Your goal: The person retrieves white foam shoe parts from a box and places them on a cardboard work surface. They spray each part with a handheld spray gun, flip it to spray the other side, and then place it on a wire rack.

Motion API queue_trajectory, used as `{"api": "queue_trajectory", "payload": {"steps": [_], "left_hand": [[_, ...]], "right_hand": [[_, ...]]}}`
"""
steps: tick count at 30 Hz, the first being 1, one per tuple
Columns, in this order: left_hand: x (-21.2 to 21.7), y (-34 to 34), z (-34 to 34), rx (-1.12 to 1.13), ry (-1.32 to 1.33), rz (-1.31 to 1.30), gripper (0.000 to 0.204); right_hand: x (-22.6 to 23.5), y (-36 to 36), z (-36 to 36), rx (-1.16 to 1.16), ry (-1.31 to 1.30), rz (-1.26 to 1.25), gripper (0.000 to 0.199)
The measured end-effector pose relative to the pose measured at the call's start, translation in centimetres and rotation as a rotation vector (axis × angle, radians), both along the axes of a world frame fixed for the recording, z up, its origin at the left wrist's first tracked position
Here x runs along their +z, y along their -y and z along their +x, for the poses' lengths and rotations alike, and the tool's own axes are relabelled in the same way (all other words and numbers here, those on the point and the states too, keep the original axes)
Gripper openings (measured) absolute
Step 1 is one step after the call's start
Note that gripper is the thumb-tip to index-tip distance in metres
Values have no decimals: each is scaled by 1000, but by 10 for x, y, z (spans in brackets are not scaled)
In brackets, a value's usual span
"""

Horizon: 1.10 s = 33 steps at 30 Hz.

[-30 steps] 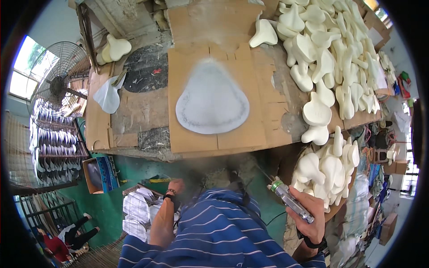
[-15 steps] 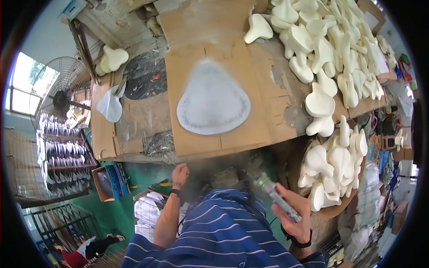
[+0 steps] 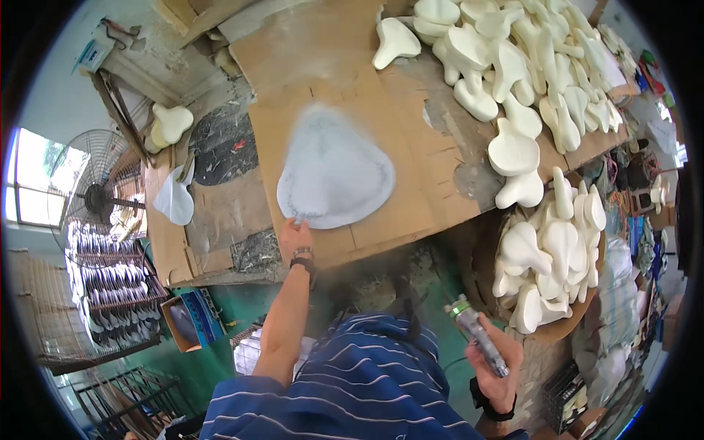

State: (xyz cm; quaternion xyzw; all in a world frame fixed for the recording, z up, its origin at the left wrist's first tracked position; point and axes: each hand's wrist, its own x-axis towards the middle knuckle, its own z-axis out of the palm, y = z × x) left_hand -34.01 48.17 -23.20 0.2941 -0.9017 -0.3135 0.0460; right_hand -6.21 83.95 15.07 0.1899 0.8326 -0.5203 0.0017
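A white, rounded-triangular sheet [image 3: 337, 172] with grey specks along its near edge lies on the brown cardboard [image 3: 425, 165] of the workbench. At its near left edge, my left hand [image 3: 295, 242] has its fingertips pinched on the rim. My right hand [image 3: 499, 359] is wrapped round a grey spray gun [image 3: 480, 339] with a green ring near its front end. That hand is low, off the bench's front edge, and apart from the sheet.
Cream saddle-shaped foam pads [image 3: 513, 150] are heaped on the bench's right, and more fill a round bin [image 3: 561, 334] below. Another white sheet [image 3: 174, 196] lies at the left. Beyond stand a fan [image 3: 95, 198] and a rack of white pieces [image 3: 117, 286]. An open box [image 3: 180, 323] sits below.
My left hand has moved forward from below the bench edge onto the sheet's near left rim. The spray gun stays in my right hand. The whole view has shifted and turned slightly.
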Motion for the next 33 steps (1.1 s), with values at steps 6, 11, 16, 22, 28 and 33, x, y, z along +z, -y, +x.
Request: {"api": "queue_trajectory", "payload": {"steps": [6, 11, 16, 22, 28, 33], "left_hand": [[43, -13, -16, -94, 91, -81, 36], [-10, 9, -18, 180, -147, 421, 30], [-41, -9, -21, 277, -180, 1218, 30], [-123, 18, -19, -15, -276, 1171, 36], [-124, 24, -25, -93, -48, 857, 34], [-112, -5, -26, -326, 112, 404, 27]], "right_hand": [[-9, -11, 7, -8, -45, -7, 53], [-20, -18, -3, 135, -142, -59, 58], [-19, -10, -15, 186, -159, -67, 47], [-6, -11, -30, 307, -163, -30, 56], [-12, -20, -40, 370, -219, -13, 60], [-12, -18, -55, 287, -278, 54, 56]]}}
